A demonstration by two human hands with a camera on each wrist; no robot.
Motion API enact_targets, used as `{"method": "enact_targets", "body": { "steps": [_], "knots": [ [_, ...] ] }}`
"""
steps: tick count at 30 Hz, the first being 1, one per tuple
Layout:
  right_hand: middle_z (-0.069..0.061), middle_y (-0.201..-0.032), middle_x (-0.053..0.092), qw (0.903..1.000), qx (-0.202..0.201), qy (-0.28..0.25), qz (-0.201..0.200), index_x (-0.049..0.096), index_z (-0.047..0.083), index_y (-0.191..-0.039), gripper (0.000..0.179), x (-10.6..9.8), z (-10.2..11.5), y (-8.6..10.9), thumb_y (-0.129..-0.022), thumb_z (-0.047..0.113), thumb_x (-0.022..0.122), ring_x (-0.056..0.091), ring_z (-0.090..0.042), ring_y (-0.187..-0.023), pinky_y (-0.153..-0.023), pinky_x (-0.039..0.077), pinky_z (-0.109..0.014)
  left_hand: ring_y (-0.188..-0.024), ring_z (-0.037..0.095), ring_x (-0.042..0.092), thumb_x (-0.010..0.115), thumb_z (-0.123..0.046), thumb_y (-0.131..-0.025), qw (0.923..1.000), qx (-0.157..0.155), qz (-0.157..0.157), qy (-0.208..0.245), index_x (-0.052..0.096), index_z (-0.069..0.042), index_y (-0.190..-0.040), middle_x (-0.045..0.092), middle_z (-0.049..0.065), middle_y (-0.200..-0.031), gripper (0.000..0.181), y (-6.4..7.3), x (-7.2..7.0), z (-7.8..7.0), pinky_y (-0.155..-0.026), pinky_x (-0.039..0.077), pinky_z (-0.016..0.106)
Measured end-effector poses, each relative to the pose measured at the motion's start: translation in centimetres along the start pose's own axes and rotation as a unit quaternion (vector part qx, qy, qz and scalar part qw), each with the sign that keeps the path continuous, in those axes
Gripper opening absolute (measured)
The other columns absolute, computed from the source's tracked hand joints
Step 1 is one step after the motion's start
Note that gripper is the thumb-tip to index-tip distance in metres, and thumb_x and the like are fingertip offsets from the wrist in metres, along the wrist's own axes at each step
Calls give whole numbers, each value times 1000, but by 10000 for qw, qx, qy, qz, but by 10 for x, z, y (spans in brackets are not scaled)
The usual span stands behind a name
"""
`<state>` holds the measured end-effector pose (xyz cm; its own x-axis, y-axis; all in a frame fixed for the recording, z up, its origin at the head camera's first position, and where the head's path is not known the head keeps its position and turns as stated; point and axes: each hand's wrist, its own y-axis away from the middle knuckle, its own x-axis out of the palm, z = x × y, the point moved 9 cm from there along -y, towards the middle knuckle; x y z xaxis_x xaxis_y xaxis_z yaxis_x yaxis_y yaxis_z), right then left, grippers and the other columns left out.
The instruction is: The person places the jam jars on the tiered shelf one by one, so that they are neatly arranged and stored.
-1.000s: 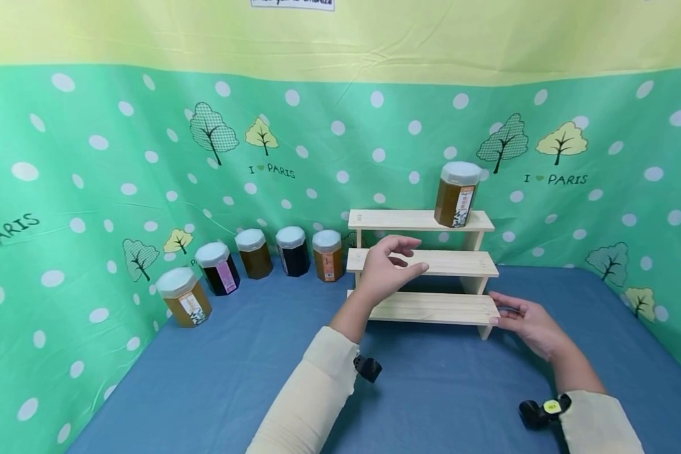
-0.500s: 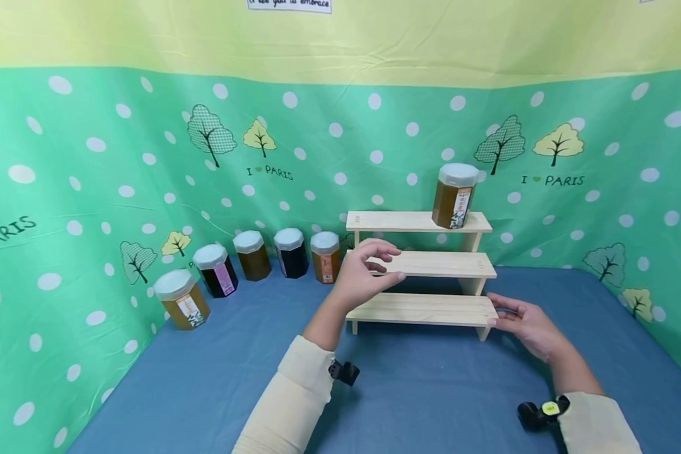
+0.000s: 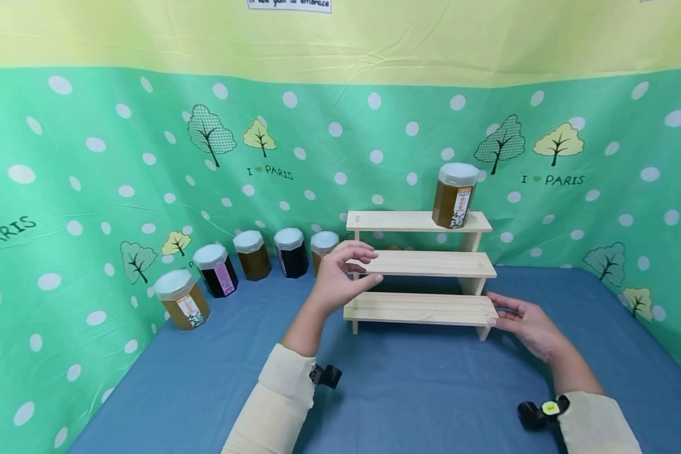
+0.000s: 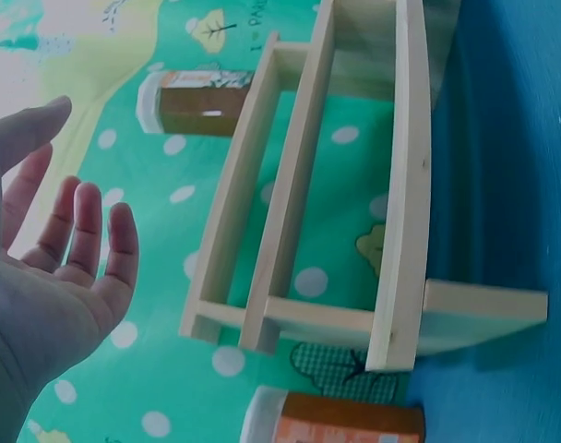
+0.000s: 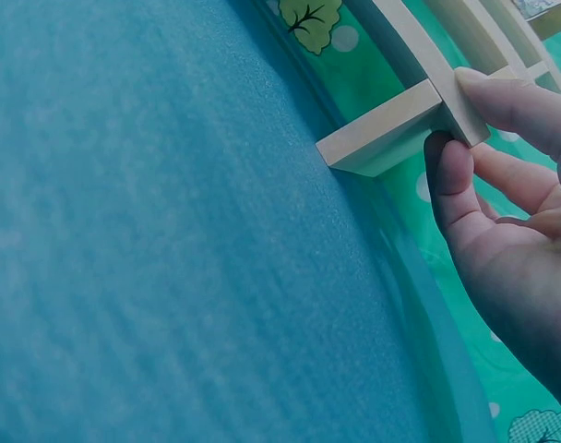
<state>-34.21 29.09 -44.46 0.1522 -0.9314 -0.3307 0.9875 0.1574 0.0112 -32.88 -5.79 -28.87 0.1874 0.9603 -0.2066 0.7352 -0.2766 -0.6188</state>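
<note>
A three-tier wooden display stand (image 3: 420,309) stands on the blue cloth. On its top step, toward the right end, sits a brown hexagonal jar with a white lid (image 3: 453,205). My right hand (image 3: 530,328) pinches the right end of the lowest step, thumb and fingers on either side of the board end (image 5: 465,120) in the right wrist view. My left hand (image 3: 343,277) hangs in the air at the stand's left end, fingers loosely bent and nothing between them. In the left wrist view, the left palm (image 4: 41,305) is apart from the stand (image 4: 400,231).
Several white-lidded jars stand along the left and back of the blue table (image 3: 408,397): an amber jar (image 3: 187,309), a dark jar with a purple label (image 3: 221,277), a brown jar (image 3: 255,261), a black jar (image 3: 294,260), and an orange-labelled jar (image 4: 354,420). Behind hangs a green dotted curtain (image 3: 340,151).
My left hand has moved left across the front of the stand, and now partly covers the orange-labelled jar. My right hand keeps its place at the lowest step's end.
</note>
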Motion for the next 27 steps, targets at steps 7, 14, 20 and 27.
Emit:
{"method": "enact_targets", "body": {
  "steps": [7,14,20,27],
  "knots": [
    [-34,-146,34,10000,13,-2,16,30,-6,-149,77,1,0,0,-90,19,72,57,-1,-99,-82,49,-18,-100,42,55,75,11,-77,9998,-99,-11,-188,64,15,-105,56,25,-119,30,9,-17,-17,-83,49,60],
    [-33,-146,33,10000,-1,-12,-11,30,-8,-149,77,1,1,1,-90,18,72,56,-1,-98,-82,49,-18,-96,38,55,80,0,-79,9989,-236,121,-382,70,3,-106,58,12,-118,29,16,-34,1,-75,51,47],
    [-33,-146,33,10000,34,-4,-8,30,-6,-149,77,0,0,1,-90,20,72,56,0,-99,-82,49,-18,-92,32,55,81,-5,-79,9958,-162,429,-793,69,1,-110,59,7,-117,34,22,-45,-1,-75,53,44],
    [-34,-146,33,10000,30,-55,10,30,-6,-149,77,0,-2,0,-90,19,72,57,0,-99,-82,49,-18,-99,30,57,80,-3,-78,9909,-297,613,-1164,69,-4,-112,58,11,-121,35,29,-61,-7,-84,52,53]
  ]
}}
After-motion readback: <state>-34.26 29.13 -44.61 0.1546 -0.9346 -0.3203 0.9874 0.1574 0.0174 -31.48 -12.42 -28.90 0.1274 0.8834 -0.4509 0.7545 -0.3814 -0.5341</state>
